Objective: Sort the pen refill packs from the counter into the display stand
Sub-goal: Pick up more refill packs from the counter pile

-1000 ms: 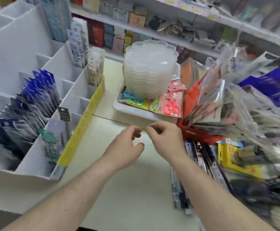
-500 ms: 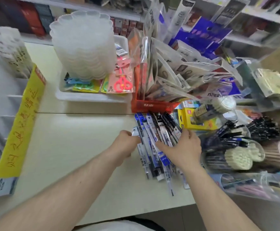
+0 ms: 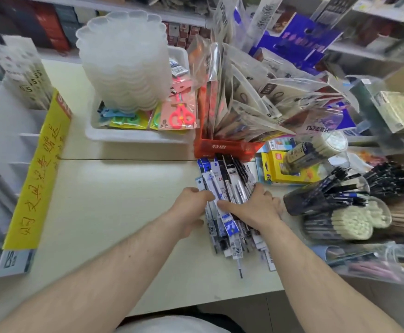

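Observation:
A pile of long, narrow pen refill packs (image 3: 223,173), blue, black and white, lies on the cream counter (image 3: 114,212) just in front of a red bin. My left hand (image 3: 190,206) grips the pile's left edge, thumb and fingers curled on a white and blue pack. My right hand (image 3: 256,209) lies over the pile's right side, fingers curled over the packs and thumb stretched left across a blue one. The white display stand (image 3: 11,145) with its dividers stands at the far left, fronted by a yellow handwritten sign (image 3: 40,169).
A white tray (image 3: 133,137) holds stacked clear lids and carded scissors. The red bin (image 3: 222,147) is crammed with bagged goods. Tubs of pens (image 3: 326,200) and a yellow box (image 3: 278,169) crowd the right. Shelves run along the back.
The view swung right from the display stand to the refill pile. Both hands came down from mid-air onto the pile and have closed in on its two sides.

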{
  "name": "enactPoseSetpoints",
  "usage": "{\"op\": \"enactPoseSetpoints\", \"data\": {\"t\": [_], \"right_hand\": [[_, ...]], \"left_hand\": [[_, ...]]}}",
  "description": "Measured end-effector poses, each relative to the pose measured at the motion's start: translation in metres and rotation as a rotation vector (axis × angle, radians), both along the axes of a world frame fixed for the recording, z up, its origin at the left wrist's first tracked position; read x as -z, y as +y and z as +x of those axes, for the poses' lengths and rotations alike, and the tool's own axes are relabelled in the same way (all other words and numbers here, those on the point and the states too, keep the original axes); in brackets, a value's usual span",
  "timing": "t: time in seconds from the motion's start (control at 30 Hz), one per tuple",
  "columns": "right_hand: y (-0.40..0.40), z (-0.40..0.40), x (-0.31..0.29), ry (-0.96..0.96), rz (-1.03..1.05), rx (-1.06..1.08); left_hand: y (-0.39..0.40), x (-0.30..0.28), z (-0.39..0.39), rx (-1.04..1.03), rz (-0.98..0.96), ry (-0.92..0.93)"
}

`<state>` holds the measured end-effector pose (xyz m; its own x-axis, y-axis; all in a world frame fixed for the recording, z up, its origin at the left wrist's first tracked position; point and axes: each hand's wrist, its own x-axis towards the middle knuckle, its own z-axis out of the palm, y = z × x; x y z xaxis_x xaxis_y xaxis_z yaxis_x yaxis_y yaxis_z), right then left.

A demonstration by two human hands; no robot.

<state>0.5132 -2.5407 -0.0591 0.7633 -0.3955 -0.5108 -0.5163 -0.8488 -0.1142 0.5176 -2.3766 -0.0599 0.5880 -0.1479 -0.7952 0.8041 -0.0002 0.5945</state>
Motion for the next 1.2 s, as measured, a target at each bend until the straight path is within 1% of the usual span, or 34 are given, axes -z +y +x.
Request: {"op": "enactPoseSetpoints", "data": {"t": [0.17, 0.4, 0.53, 0.63, 0.7, 0.77, 0.83, 0.93, 1.07, 1.2], "right_hand": [[0.060, -0.007, 0.001, -0.011, 0.070, -0.082], [0.152, -0.004, 0.004, 0.003, 0.214, -0.194], [0.185, 0.004, 0.003, -0.047, 0.367, -0.176], [0.181, 0.011, 0.003, -0.063, 0.491, -0.124], [0.169, 0.018, 0.007, -0.082, 0.586, -0.041], [0.155, 0.024, 0.014, -0.086, 0.642, 0.047], [0.144, 0.027, 0.018, -0.081, 0.660, 0.095], [0.137, 0.027, 0.019, -0.084, 0.680, 0.123], [0.135, 0.031, 0.018, -0.074, 0.677, 0.072], [0.122, 0.030, 0.009, -0.102, 0.707, 0.080]], "left_hand": [[0.029, -0.003, -0.002, 0.027, 0.094, -0.136], [0.115, -0.015, -0.013, -0.087, 0.303, -0.186], [0.154, -0.013, -0.015, -0.142, 0.389, -0.199], [0.171, -0.014, -0.017, -0.133, 0.453, -0.211], [0.175, -0.021, -0.021, -0.119, 0.499, -0.207], [0.179, -0.015, -0.021, -0.062, 0.575, -0.196], [0.181, -0.014, -0.023, -0.024, 0.636, -0.210], [0.179, -0.015, -0.023, 0.024, 0.671, -0.218], [0.176, -0.016, -0.026, 0.065, 0.773, -0.332], [0.174, -0.016, -0.029, 0.099, 0.822, -0.397]]}}
